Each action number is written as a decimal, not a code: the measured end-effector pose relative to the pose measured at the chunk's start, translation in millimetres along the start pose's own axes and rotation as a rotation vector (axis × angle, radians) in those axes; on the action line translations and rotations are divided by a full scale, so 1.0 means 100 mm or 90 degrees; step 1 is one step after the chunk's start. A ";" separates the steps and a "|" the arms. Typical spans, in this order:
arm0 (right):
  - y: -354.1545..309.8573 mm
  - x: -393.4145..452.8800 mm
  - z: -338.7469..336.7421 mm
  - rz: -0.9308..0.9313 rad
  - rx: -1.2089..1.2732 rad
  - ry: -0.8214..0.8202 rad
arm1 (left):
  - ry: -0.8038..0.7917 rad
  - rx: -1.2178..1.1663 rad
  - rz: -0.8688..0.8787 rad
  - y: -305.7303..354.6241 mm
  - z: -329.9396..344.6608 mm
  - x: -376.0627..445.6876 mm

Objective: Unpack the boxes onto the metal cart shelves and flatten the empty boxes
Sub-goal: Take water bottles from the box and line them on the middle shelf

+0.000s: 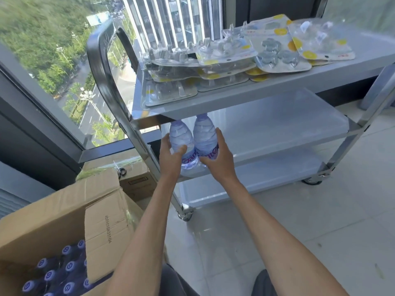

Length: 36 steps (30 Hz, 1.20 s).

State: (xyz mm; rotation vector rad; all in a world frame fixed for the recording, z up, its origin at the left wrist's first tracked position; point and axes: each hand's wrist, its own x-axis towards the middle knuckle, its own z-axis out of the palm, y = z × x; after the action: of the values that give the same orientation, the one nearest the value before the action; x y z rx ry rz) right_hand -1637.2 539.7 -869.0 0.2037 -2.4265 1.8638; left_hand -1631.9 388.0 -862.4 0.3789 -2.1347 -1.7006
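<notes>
Two clear plastic water bottles with purple labels (193,144) sit side by side at the middle shelf edge of the shiny three-tier metal cart (267,133); open brown cardboard box (64,212) holds more purple-capped bottles (57,272).

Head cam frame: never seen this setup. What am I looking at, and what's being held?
No robot here: one wide camera on a person's head, looking down at their bare arms. The left hand grips one water bottle, the right hand a second bottle, both at the front edge of the middle shelf of a metal cart. The top shelf holds flat blister packs. At lower left is an open cardboard box with more capped bottles inside.
</notes>
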 end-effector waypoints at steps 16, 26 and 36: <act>0.14 0.62 0.58 0.027 -0.044 0.125 | 0.165 0.178 0.038 -0.32 0.28 0.46; 0.45 1.57 0.87 -0.027 -0.109 0.140 | 0.237 0.135 0.101 -0.63 0.49 1.18; 0.54 2.34 1.03 -0.084 -0.168 0.074 | 0.251 0.129 0.136 -0.83 0.52 1.45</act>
State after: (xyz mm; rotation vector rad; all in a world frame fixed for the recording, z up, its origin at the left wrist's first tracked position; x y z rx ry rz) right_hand -1874.1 439.6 -914.5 0.2248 -2.4799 1.4435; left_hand -1787.0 350.1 -934.8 0.4797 -1.9742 -1.1839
